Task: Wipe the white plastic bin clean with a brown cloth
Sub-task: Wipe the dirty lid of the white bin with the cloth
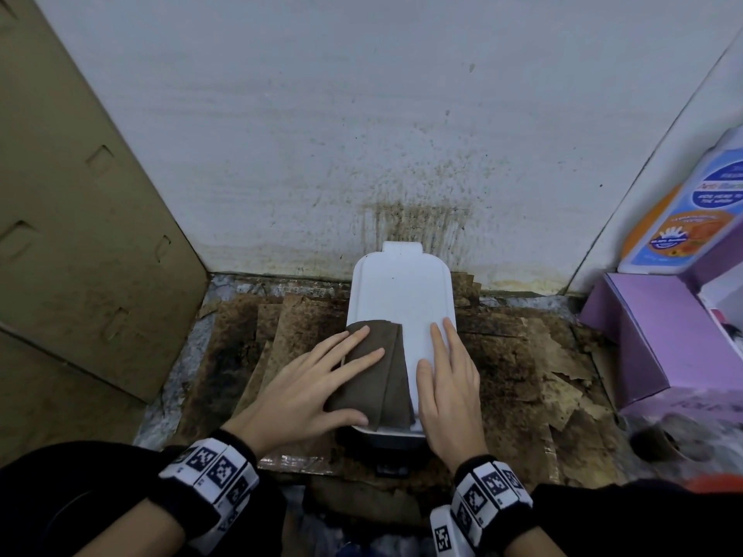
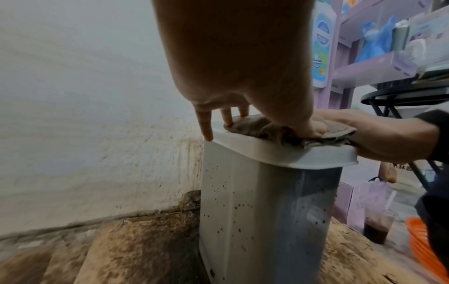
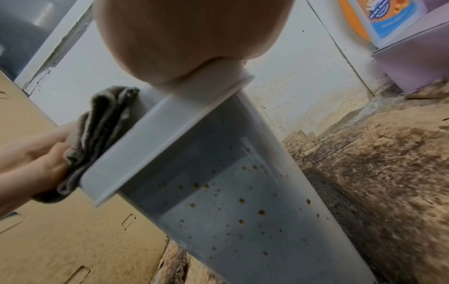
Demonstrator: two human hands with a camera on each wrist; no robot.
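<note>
1. pressing flat on a folded brown cloth (image 1: pixel 372 375), the left hand (image 1: pixel 305 389) has its fingers extended and spread over the fabric; nothing is pinched or curled round it. cloth sits on the near-left part of the lid of the tall white plastic bin (image 1: pixel 402 299).
2. right hand (image 1: pixel 448 389) lies flat on the near-right of the same lid, fingers straight and together, apparently steadying it. neither hand grasps anything.
3. bin stands upright against the stained pale wall (image 1: pixel 321 134), on dirty brown cardboard sheets (image 1: pixel 522 355) laid over the floor.
4. risk: bin is tall and narrow, and its footing looks layered and uneven. a hard sideways stroke could rock or tip it if the steadying hand eases off.
5. risk: cloth is held by downward pressure alone. a fast stroke could make it bunch, unfold or slide off the near edge of the lid, where its folds already overhang in the wrist views.
6. risk: the side walls of the bin carry many brown specks, clear in both wrist views. finishing at the lid would leave the job incomplete.
7. risk: a dropped cloth would land on the filthy cardboard and smear dirt back onto the plastic.
8. purple cardboard box (image 1: pixel 643 335) stands well apart on the right; unlikely to interfere.
</note>
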